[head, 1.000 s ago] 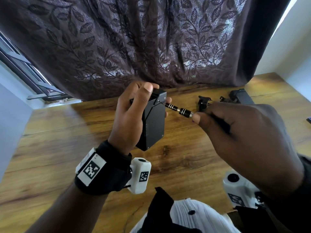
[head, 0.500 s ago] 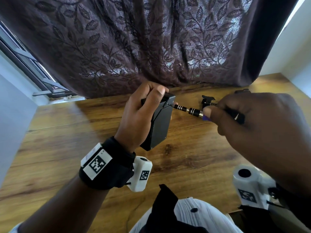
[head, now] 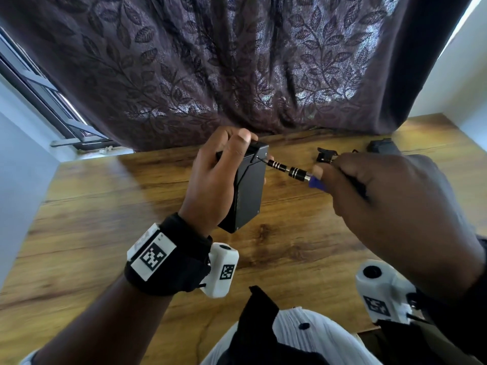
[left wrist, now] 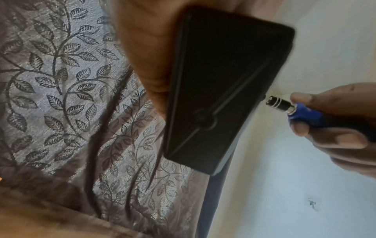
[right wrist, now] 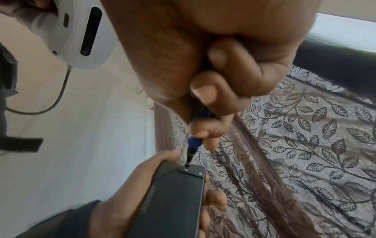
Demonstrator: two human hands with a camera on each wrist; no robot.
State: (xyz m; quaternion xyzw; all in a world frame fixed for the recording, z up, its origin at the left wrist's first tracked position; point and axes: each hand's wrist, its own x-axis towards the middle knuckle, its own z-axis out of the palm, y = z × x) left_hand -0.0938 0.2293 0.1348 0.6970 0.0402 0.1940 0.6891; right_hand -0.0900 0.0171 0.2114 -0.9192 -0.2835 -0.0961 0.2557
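Note:
My left hand [head: 218, 180] grips a flat black box [head: 249, 191] upright above the wooden table [head: 105, 233], thumb over its top edge. My right hand [head: 382, 206] holds a screwdriver [head: 292, 172] with a blue handle and a black and silver shaft. The bit tip sits on a small screw [right wrist: 186, 169] at the top end of the box [right wrist: 173, 201]. In the left wrist view the box [left wrist: 219, 90] fills the middle and the screwdriver [left wrist: 284, 106] comes in from the right. A second screw [right wrist: 200, 173] shows at the box's other top corner.
A dark leaf-patterned curtain [head: 237, 61] hangs behind the table. Small black parts [head: 325, 154] and a dark block [head: 382, 146] lie at the table's far right. A window frame [head: 39, 101] is at the left and a white wall [head: 461, 75] at the right.
Both hands and the box have shifted slightly right and up in the view. The screwdriver stays on the box's top end, and more of its blue handle shows now.

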